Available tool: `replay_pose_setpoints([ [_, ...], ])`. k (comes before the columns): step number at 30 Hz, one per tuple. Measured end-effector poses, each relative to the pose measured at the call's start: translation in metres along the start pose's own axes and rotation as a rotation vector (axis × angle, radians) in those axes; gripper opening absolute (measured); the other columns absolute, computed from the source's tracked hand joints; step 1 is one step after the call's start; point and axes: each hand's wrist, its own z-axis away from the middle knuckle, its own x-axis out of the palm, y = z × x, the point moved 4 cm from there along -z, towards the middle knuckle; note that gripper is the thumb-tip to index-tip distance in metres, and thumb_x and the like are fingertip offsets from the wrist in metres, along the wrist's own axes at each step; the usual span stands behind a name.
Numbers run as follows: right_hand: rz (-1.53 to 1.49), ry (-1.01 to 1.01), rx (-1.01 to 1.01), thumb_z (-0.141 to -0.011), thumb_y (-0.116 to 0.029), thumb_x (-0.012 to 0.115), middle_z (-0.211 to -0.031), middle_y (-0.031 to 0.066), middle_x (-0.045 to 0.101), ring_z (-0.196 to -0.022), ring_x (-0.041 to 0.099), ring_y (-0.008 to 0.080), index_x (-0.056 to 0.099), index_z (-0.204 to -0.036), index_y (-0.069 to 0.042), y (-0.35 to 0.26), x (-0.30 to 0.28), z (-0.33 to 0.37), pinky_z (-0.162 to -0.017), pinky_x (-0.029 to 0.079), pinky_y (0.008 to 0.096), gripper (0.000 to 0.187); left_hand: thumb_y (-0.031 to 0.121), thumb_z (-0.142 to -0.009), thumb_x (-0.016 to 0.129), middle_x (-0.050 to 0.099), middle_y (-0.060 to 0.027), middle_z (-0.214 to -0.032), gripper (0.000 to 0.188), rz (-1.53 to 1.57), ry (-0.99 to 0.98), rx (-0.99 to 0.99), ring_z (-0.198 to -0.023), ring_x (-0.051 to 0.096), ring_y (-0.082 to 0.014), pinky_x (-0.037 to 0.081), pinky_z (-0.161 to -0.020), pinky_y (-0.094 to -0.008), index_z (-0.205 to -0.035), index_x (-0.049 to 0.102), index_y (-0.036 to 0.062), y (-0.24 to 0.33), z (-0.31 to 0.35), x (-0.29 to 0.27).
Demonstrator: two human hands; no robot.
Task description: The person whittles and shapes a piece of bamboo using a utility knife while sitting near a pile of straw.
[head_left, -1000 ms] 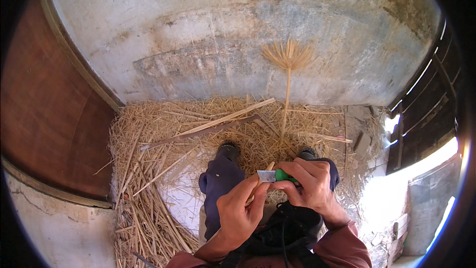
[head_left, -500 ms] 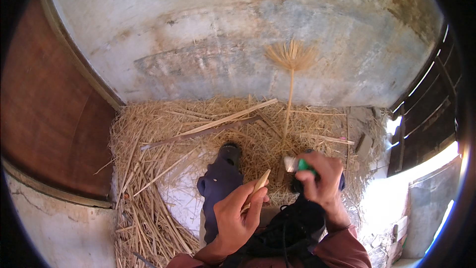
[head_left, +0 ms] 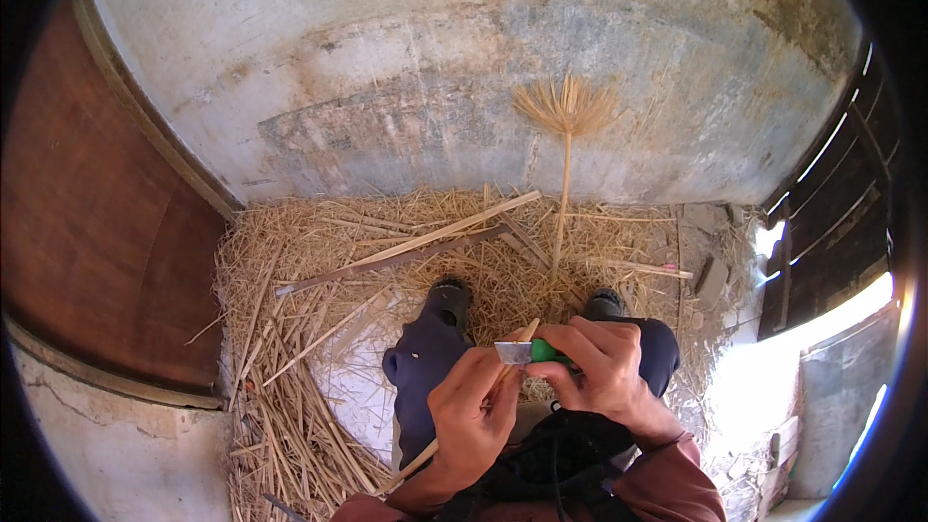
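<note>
My left hand (head_left: 470,418) is closed around a thin pale wooden stick (head_left: 418,461). One end of the stick rises past my fingers, while the other runs back along my forearm. In my closed right hand (head_left: 601,369) is a short knife (head_left: 545,351) with a green handle. Its wide, flat blade points left and lies across the upper end of the stick, near my left fingertips. Whether the edge bites into the wood cannot be made out. Both hands are close together above my lap, between my knees.
Straw and shavings (head_left: 454,208) cover the floor, with a heap of split sticks (head_left: 290,435) at the left. Longer strips (head_left: 464,222) lie ahead of my boots. A straw broom (head_left: 565,108) leans bristles-up against the stained wall (head_left: 406,58). A brown panel (head_left: 106,213) stands left.
My right hand has moved left with the knife, bringing the blade from apart onto the stick. My left hand has shifted slightly, and more of the stick shows behind it.
</note>
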Motion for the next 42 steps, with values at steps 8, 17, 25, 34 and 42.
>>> replay_pose_setpoints([
  [8,0.060,0.010,0.010,-0.086,-0.035,0.087,-0.075,0.0033,0.066,-0.056,0.066,0.0219,0.076,-0.105,-0.010,0.003,0.003,0.000,-0.049,0.050,0.0344,0.034,-0.007,-0.093,0.075,0.062,-0.0083,-0.083,0.022,-0.042,0.017,0.035,-0.061,0.049,-0.0080,0.036,-0.052,-0.0265,-0.115,0.075,-0.0044,-0.012,0.004,-0.002],
  [17,-0.009,0.251,0.352,-0.101,-0.029,0.074,-0.077,0.0153,0.071,-0.059,0.067,0.0305,0.075,-0.105,-0.001,0.083,-0.024,0.005,-0.057,0.052,0.0400,0.029,0.000,-0.096,0.078,0.068,-0.0089,-0.094,0.039,0.037,-0.095,-0.063,-0.065,0.055,-0.0090,0.042,-0.055,-0.0242,-0.135,0.074,0.0015,0.002,0.010,-0.010],
  [25,-0.230,-0.030,0.042,-0.090,-0.036,0.084,-0.080,0.0084,0.072,-0.062,0.071,0.0269,0.075,-0.108,-0.006,0.028,-0.013,0.000,-0.054,0.052,0.0369,0.036,0.008,-0.102,0.075,0.066,-0.0084,-0.098,0.033,0.222,-0.171,-0.177,-0.076,0.058,-0.0072,0.043,-0.059,-0.0248,-0.134,0.073,0.0002,-0.022,0.000,0.000],
  [34,-0.170,-0.105,-0.013,-0.084,-0.035,0.088,-0.079,0.0067,0.070,-0.060,0.069,0.0273,0.075,-0.105,-0.007,0.025,-0.001,0.002,-0.051,0.051,0.0369,0.037,0.021,-0.090,0.091,0.066,-0.0040,-0.076,0.035,0.185,-0.190,-0.219,-0.065,0.056,-0.0053,0.041,-0.056,-0.0229,-0.110,0.074,-0.0016,-0.014,-0.005,-0.003],
  [42,-0.145,-0.086,-0.025,-0.084,-0.033,0.088,-0.079,0.0055,0.070,-0.060,0.069,0.0262,0.075,-0.105,-0.008,0.023,-0.003,-0.002,-0.051,0.052,0.0363,0.035,0.026,-0.082,0.097,0.061,-0.0019,-0.065,0.040,0.016,-0.126,-0.104,-0.059,0.049,-0.0025,0.038,-0.052,-0.0239,-0.102,0.076,-0.0009,-0.015,-0.012,0.002],
])
